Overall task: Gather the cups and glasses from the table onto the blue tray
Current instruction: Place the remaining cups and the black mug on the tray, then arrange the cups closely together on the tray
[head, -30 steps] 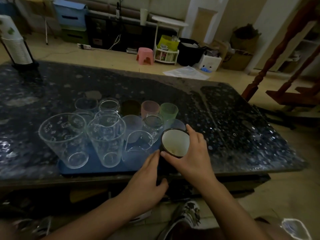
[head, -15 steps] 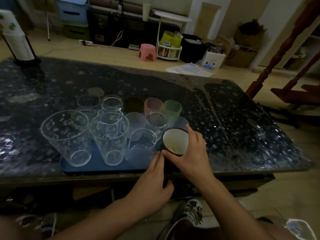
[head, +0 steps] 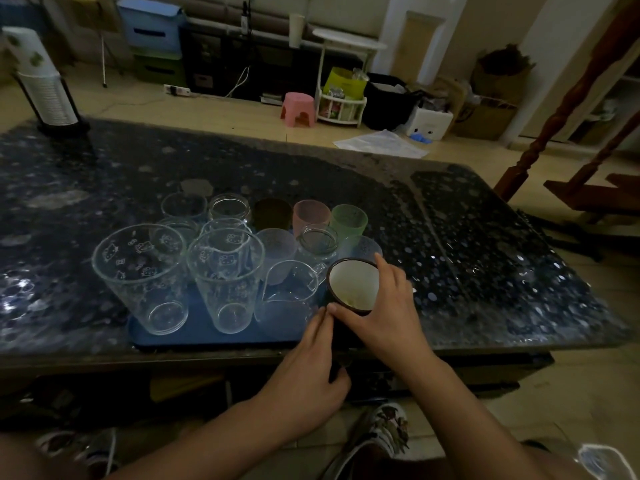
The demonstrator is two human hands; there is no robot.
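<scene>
Both hands at a dark mug on the near right corner of a crowded blue tray.

The dark speckled table (head: 467,237) fills the view; the blue tray (head: 194,332) lies near its 6 o'clock edge, packed with cups. Two tall printed glasses (head: 142,278) stand at the tray's 8 o'clock, a clear pitcher (head: 289,296) beside them, pink (head: 311,216) and green (head: 348,221) cups at 1 o'clock. The right hand (head: 384,313) curls its spread fingers and thumb round the dark mug (head: 351,285) at 4 o'clock. The left hand (head: 304,368) has straight fingers pressed together, tips touching the mug's near side.
</scene>
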